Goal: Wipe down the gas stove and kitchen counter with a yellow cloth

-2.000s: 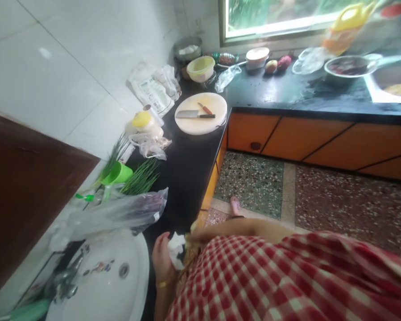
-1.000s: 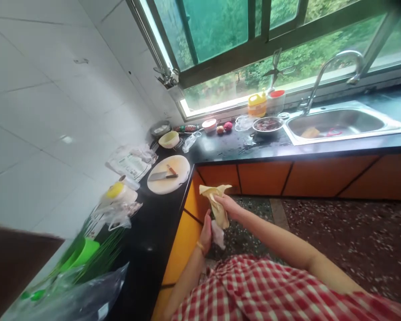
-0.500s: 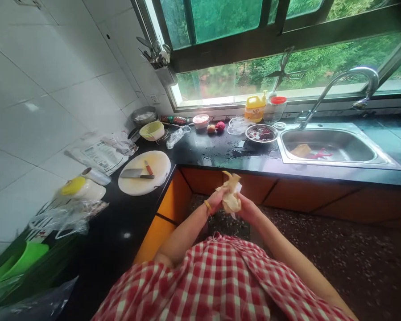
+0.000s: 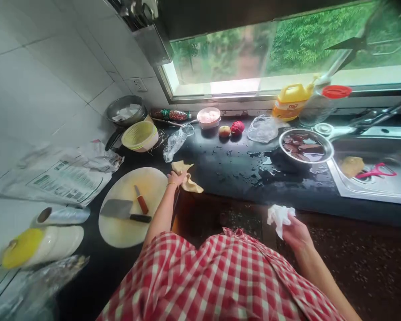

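My left hand [image 4: 175,178] is closed on a crumpled yellow cloth [image 4: 187,177] and holds it down on the black counter [image 4: 240,178], beside the round white cutting board [image 4: 133,205]. My right hand [image 4: 295,232] is out over the floor below the counter edge, pinching a wad of white tissue [image 4: 279,216]. A cleaver [image 4: 121,209] and a small red-handled knife [image 4: 140,199] lie on the board.
A steel bowl [image 4: 303,146] of dark pieces stands by the sink [image 4: 370,178]. A yellow jug [image 4: 291,101], red-lidded jar [image 4: 324,104], fruit [image 4: 230,129], plastic bags [image 4: 176,141], a yellow colander [image 4: 140,135] and a pan [image 4: 125,110] line the back. Water wets the counter.
My hands have parted: the left carried the yellow cloth up onto the counter, the right moved down and right with the white tissue. The view came closer to the counter.
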`<state>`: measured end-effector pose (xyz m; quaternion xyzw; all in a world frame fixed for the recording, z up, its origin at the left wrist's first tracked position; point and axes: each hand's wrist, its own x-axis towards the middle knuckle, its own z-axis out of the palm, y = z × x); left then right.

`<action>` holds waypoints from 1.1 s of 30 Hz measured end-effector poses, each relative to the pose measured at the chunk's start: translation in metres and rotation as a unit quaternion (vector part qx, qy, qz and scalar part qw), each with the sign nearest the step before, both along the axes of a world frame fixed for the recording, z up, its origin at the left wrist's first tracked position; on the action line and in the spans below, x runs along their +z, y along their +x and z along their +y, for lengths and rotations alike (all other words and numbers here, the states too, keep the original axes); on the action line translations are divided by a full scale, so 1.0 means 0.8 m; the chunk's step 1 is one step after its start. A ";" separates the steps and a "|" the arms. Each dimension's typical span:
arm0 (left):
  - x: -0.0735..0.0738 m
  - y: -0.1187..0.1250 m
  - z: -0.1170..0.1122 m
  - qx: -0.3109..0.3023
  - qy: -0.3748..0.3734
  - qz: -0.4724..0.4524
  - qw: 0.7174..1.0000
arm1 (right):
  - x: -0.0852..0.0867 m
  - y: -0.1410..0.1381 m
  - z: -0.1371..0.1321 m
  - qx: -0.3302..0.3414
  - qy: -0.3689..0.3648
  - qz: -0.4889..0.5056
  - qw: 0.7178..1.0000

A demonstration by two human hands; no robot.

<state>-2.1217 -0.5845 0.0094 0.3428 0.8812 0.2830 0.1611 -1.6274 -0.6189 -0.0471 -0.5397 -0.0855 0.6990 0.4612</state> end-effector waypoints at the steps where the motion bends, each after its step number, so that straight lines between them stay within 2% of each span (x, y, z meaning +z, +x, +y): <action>1: -0.016 -0.010 0.013 0.011 -0.048 0.028 0.998 | 0.001 -0.002 0.004 -0.007 -0.009 -0.011 1.000; 3: -0.047 -0.012 0.036 0.009 -0.083 0.066 0.994 | 0.005 -0.003 0.008 -0.029 -0.015 -0.040 0.999; 6: -0.078 -0.011 0.082 -0.034 -0.049 0.107 0.992 | 0.011 0.000 0.004 -0.070 -0.023 -0.094 0.993; 8: -0.084 -0.026 0.134 -0.042 -0.034 0.115 0.992 | 0.016 0.004 -0.004 -0.101 -0.045 -0.118 0.987; 11: -0.083 -0.058 0.240 -0.079 -0.019 0.113 0.990 | 0.024 0.013 -0.022 -0.136 -0.087 -0.128 0.979; 13: -0.084 -0.059 0.309 -0.147 -0.013 0.104 0.984 | 0.030 0.019 -0.037 -0.155 -0.107 -0.141 0.972; 14: -0.086 -0.047 0.334 -0.196 -0.010 0.095 0.976 | 0.032 0.023 -0.045 -0.164 -0.114 -0.152 0.968; 16: -0.091 0.002 0.357 -0.322 0.008 0.058 0.945 | 0.035 0.030 -0.060 -0.183 -0.121 -0.173 0.960; 17: -0.094 0.039 0.352 -0.391 0.028 0.028 0.919 | 0.036 0.034 -0.067 -0.192 -0.124 -0.178 0.957; 19: -0.097 0.128 0.313 -0.484 0.068 -0.062 0.870 | 0.035 0.040 -0.079 -0.209 -0.129 -0.181 0.952; 22: -0.099 0.267 0.210 -0.565 0.110 -0.211 0.790 | 0.033 0.046 -0.088 -0.226 -0.136 -0.177 0.948; 23: -0.099 0.305 0.176 -0.602 0.108 -0.251 0.750 | 0.032 0.048 -0.089 -0.229 -0.136 -0.172 0.948; 25: -0.097 0.352 0.126 -0.681 0.094 -0.313 0.655 | 0.033 0.052 -0.087 -0.236 -0.132 -0.156 0.950; 26: -0.093 0.357 0.111 -0.699 0.086 -0.328 0.630 | 0.034 0.054 -0.086 -0.240 -0.130 -0.145 0.951; 27: -0.088 0.349 0.105 -0.695 0.082 -0.331 0.633 | 0.035 0.057 -0.085 -0.247 -0.128 -0.137 0.951; 28: -0.082 0.327 0.104 -0.668 0.082 -0.325 0.664 | 0.036 0.061 -0.085 -0.254 -0.126 -0.133 0.950; 30: -0.066 0.251 0.111 -0.552 0.088 -0.284 0.779 | 0.035 0.068 -0.086 -0.264 -0.126 -0.135 0.947; 33: -0.049 0.100 0.116 -0.332 0.077 -0.126 0.932 | 0.028 0.075 -0.088 -0.259 -0.124 -0.139 0.948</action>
